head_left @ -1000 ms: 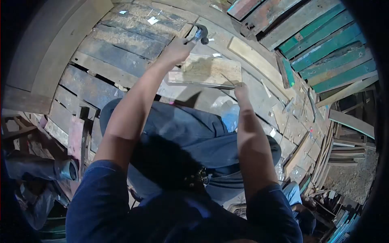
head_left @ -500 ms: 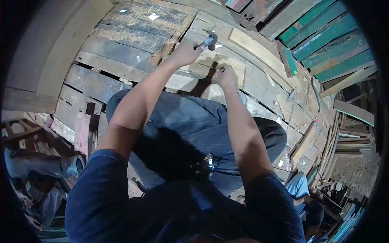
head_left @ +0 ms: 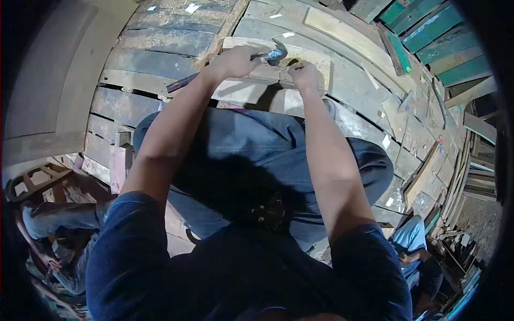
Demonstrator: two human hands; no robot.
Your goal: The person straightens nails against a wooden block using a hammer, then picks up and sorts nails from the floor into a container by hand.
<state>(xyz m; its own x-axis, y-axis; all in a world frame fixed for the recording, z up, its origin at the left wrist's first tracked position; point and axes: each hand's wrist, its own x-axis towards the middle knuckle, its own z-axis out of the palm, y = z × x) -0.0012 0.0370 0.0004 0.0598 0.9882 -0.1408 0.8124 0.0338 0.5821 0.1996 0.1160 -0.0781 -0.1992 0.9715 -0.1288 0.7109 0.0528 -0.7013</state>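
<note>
My left hand [head_left: 233,62] is closed around the handle of a claw hammer [head_left: 278,52]. The handle's end sticks out behind the wrist, and the metal head lies just left of my right hand [head_left: 305,76]. That right hand is pinched closed at a light wooden board [head_left: 325,68]. A small dark thing shows at its fingertips, too small to name. Another wood piece [head_left: 235,43] lies behind my left hand on the plank floor. My crossed legs in dark trousers are close below both hands.
A long pale plank [head_left: 348,33] lies beyond the board. Paper scraps and sawdust dot the plank floor [head_left: 155,61]. Green boards [head_left: 447,32] stand at upper right, and a wooden panel [head_left: 40,69] at left. Other people sit at lower left [head_left: 64,219] and lower right [head_left: 409,241].
The hammer in my left hand has come down from above the board to beside my right hand, its handle now showing behind the wrist. My right hand stays pinched at the board.
</note>
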